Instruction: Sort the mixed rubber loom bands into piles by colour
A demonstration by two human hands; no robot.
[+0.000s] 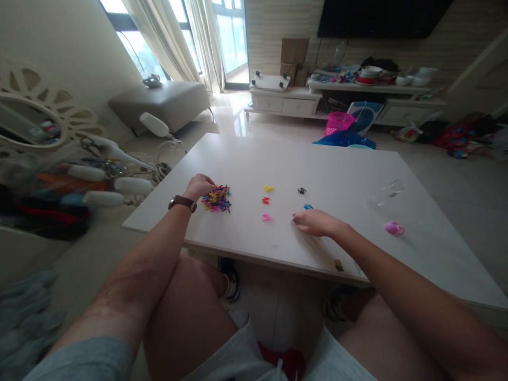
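Observation:
A heap of small multicoloured plastic pieces [217,199] lies on the left half of the white table [246,159]. My left hand [199,185], with a dark watch on its wrist, reaches to the heap's far left edge, its fingers bent together at the pieces. Small single-colour groups lie apart: yellow pieces [269,188], red pieces [265,200], pink pieces [267,217], black pieces [302,191] and blue pieces [308,207]. My right hand [314,222] is low over the table just in front of the blue group, fingertips pinched together. Whatever either hand pinches is too small to make out.
Toward the table's right are a clear plastic container [388,193] and a pink-purple object [394,228]. A small brown item [338,264] lies near the front edge. Beyond the table stand a pink basket [338,123] and a low cabinet [283,103]; a lamp [135,185] is at left.

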